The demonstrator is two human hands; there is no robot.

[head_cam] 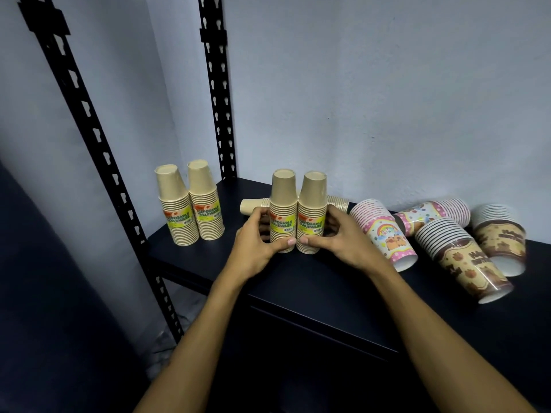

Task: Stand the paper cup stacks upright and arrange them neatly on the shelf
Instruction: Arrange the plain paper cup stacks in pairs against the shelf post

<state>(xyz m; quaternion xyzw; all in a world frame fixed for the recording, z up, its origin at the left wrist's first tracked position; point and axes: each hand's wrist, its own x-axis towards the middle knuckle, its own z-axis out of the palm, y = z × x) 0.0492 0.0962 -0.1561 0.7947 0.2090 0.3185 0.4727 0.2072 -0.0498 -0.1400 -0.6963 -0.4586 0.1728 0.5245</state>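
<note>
While the dark flat shelf board (313, 293) carries everything, the black perforated steel uprights (214, 84) frame its left end. On the right, 4 printed party-cup stacks lie toppled: 2 pink birthday stacks (384, 231) and 2 brown patterned ones (459, 257). At far left, 2 tan kraft-paper stacks with yellow labels (190, 204) stand upright, touching. In the middle stands another upright tan pair (296, 213) — the left hand (256, 239) curls round the left stack, the right hand (340, 236) round the right one, thumbs almost meeting in front. Behind, at least 2 tan stacks (253, 205) lie flat. Risk, I judge: squeezing unevenly could tip the pair backward onto those — or buckle the rims.
</note>
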